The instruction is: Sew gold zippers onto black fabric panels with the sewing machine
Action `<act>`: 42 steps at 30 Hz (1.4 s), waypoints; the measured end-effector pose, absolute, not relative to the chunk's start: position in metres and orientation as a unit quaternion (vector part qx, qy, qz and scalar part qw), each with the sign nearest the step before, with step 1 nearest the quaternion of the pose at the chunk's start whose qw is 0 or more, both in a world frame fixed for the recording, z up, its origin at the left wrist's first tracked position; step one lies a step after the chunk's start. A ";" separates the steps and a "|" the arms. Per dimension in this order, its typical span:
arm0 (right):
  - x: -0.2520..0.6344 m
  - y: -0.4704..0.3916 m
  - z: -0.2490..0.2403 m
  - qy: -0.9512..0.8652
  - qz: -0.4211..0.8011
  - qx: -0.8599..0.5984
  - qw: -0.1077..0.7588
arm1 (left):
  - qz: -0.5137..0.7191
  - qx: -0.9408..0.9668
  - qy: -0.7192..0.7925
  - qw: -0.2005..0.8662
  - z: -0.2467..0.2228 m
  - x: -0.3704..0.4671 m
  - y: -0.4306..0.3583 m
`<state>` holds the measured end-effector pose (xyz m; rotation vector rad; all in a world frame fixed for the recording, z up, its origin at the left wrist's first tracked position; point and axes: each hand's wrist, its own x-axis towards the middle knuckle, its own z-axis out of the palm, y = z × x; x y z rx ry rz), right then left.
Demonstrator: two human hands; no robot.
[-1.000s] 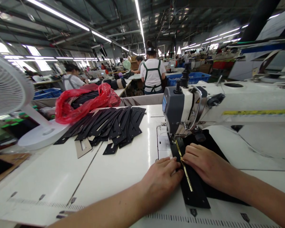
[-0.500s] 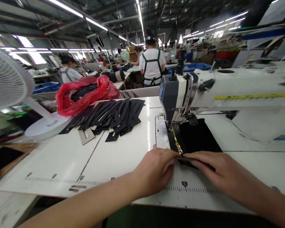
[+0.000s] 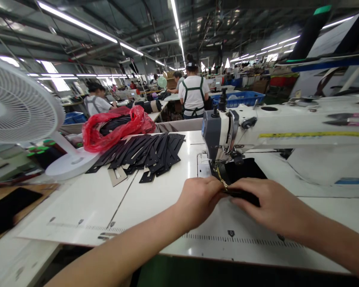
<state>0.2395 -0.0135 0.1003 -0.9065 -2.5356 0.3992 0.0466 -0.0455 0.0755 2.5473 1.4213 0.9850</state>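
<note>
Black fabric with a gold zipper lies under the head of a white sewing machine. My left hand pinches the near edge of the fabric just left of the zipper's near end. On the right, my right hand grips the same edge between thumb and fingers. Both hands almost touch, and the edge between them is lifted and folded. The fingertips of my left hand are partly hidden behind the hand.
Black strips lie heaped left of the machine, beside a red plastic bag and a white fan. Farther back a person in a white shirt faces away. Black cloth lies at far left.
Both hands and the fabric edge have moved slightly toward the machine head, and less of the black fabric shows beyond it. The camera view has shifted a little.
</note>
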 end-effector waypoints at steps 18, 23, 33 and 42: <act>0.236 -0.040 0.031 -0.912 -0.008 -0.256 0.319 | 0.224 0.865 0.448 0.024 0.036 0.044 -0.044; 0.236 -0.013 0.037 -0.909 -0.130 -0.276 0.285 | 0.238 0.870 0.431 0.012 0.030 0.045 -0.041; 0.233 -0.001 0.036 -0.907 -0.218 -0.256 0.253 | 0.255 0.882 0.388 -0.080 0.013 0.039 -0.027; 0.234 -0.001 0.032 -0.910 -0.229 -0.255 0.235 | 0.281 0.876 0.385 -0.078 0.018 0.039 -0.025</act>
